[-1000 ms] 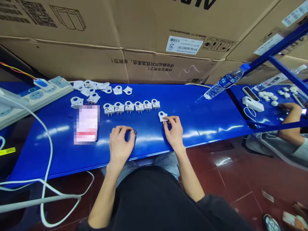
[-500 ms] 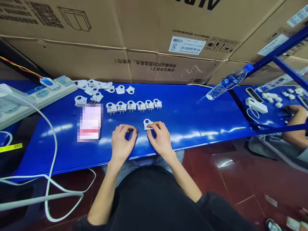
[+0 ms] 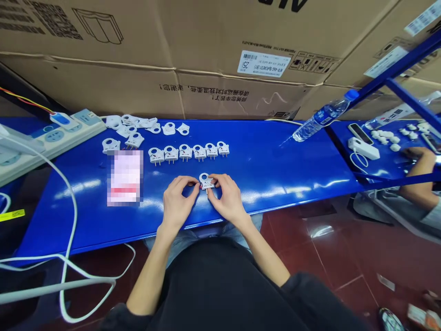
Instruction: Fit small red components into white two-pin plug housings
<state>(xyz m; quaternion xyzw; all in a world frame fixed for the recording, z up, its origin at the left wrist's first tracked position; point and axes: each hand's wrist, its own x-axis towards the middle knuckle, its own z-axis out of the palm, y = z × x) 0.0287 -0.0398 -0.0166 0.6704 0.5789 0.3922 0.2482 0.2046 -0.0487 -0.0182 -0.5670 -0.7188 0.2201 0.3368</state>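
My left hand [image 3: 177, 202] and my right hand [image 3: 226, 198] meet over the blue table [image 3: 275, 165], both pinching one white plug [image 3: 206, 181] between their fingertips. A small red part [image 3: 200, 185] shows at the left fingertips, touching the plug. Behind the hands a row of several white plugs [image 3: 189, 153] lies with prongs toward me. More white plug pieces [image 3: 138, 125] are heaped at the back left.
A blurred pink-white card [image 3: 124, 177] lies left of my hands. A power strip [image 3: 51, 135] with white cables sits at far left. Cardboard boxes [image 3: 206, 55] wall the back. A water bottle [image 3: 322, 116] lies at right, where another person's arm [image 3: 418, 177] works at a second table.
My right hand carried the white plug from the right, leftward and toward me, until it met my left hand, which now pinches it too with the small red part.
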